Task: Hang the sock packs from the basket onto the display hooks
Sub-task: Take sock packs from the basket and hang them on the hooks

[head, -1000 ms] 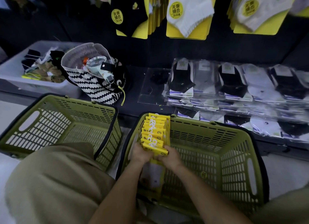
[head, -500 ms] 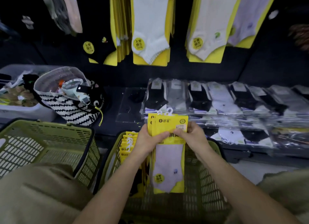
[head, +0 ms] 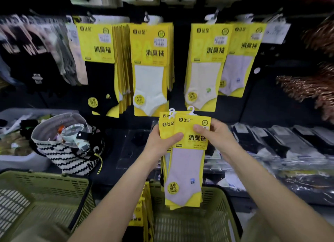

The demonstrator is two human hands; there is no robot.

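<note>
Dim light falls on a black display wall (head: 180,70) above a dark shelf (head: 110,173)

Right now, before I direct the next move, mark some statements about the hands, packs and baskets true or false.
1. The left hand and right hand both grip the stack of sock packs. True.
2. The stack's front sock is black. False: it is pale lilac.
3. A hanging lilac pack is on the display, upper right. True.
4. The zigzag bag sits inside the left basket. False: it stands outside, behind that basket.
5. Yellow packs stand in the right basket below the hands. True.
</note>
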